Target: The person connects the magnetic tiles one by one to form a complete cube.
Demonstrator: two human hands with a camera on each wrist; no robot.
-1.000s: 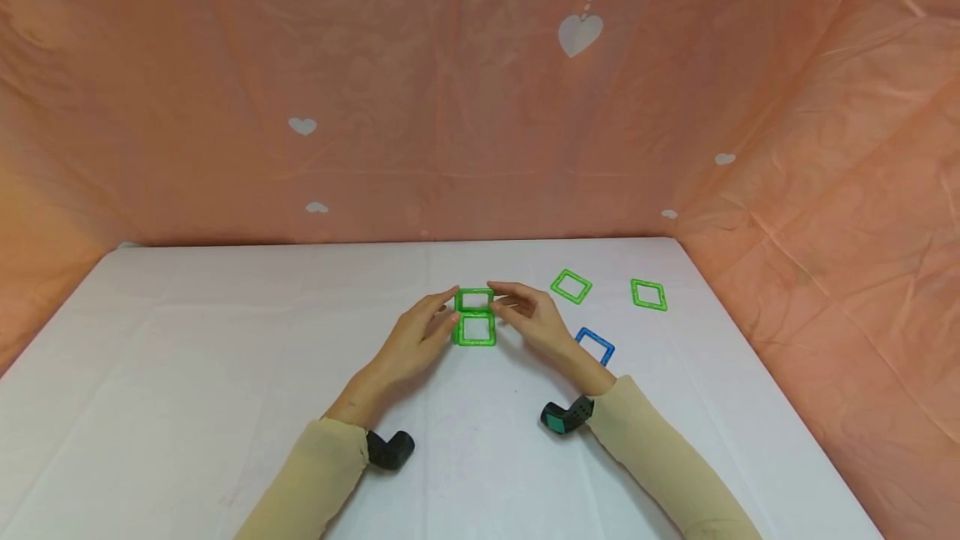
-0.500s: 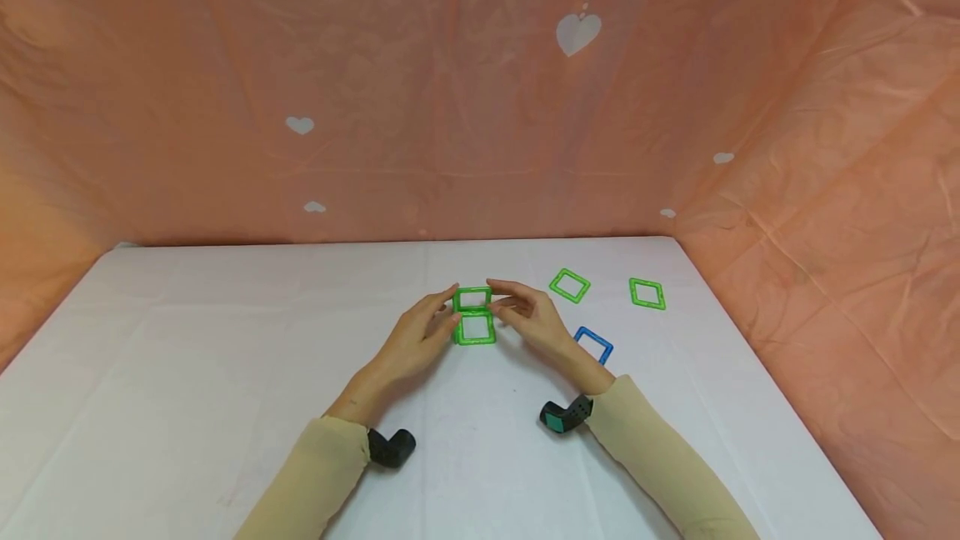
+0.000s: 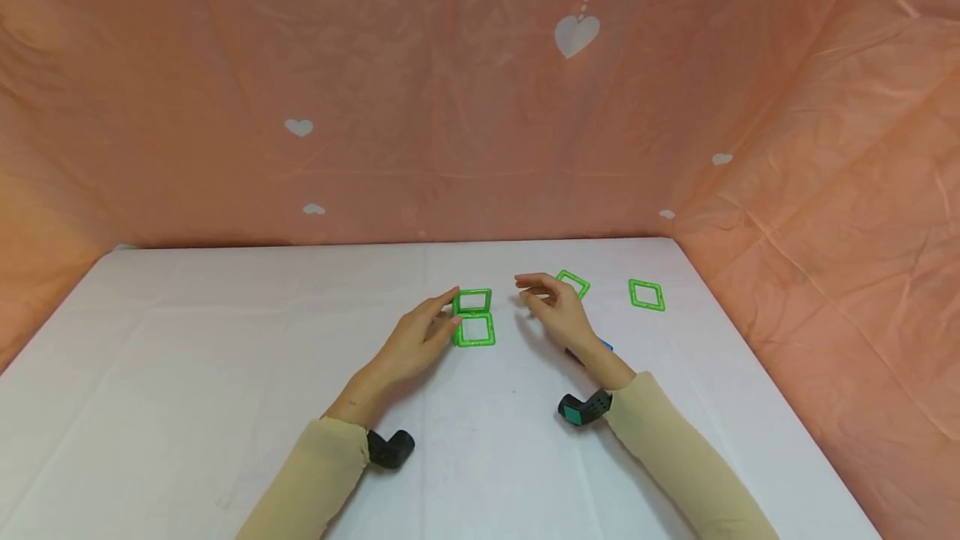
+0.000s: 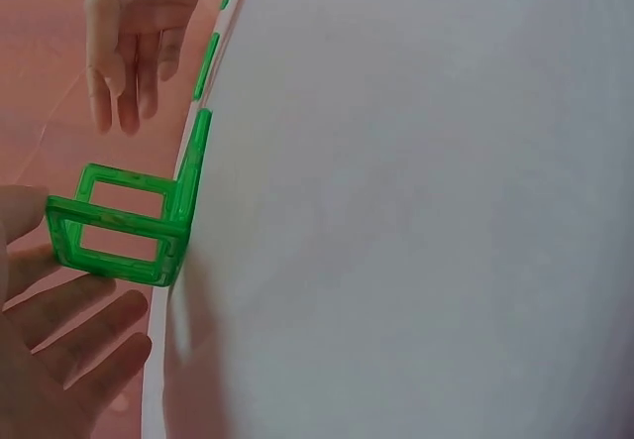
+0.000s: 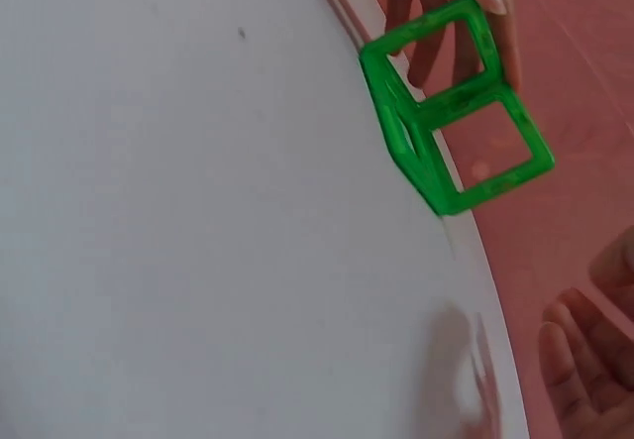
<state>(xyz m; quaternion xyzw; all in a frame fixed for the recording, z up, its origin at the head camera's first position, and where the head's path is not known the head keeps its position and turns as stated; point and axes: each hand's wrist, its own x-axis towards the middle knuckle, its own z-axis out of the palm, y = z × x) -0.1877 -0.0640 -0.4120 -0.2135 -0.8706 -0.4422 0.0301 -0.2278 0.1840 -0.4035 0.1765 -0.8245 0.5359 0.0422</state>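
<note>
Square green magnetic tiles with hollow middles are joined at angles into an open box shape (image 3: 476, 342) on the white table. My left hand (image 3: 408, 346) holds its left side, thumb at the near corner and a fingertip at the far corner. In the left wrist view, the thumb touches a corner of the green tiles (image 4: 124, 219), with the other fingers spread below. My right hand (image 3: 558, 311) is apart from the box, to its right, fingers loosely bent with nothing in them. It partly covers a loose green tile (image 3: 576, 277) behind it.
Another green tile (image 3: 647, 282) lies farther right on the white table (image 3: 225, 357). A blue tile (image 3: 607, 346) is mostly hidden under the right wrist. An orange cloth (image 3: 435, 107) with pale hearts hangs behind the table and along its right side.
My right hand has let go of the green tile box and moved right, now overlapping the loose green tile and the blue one. My left hand stays at the box.
</note>
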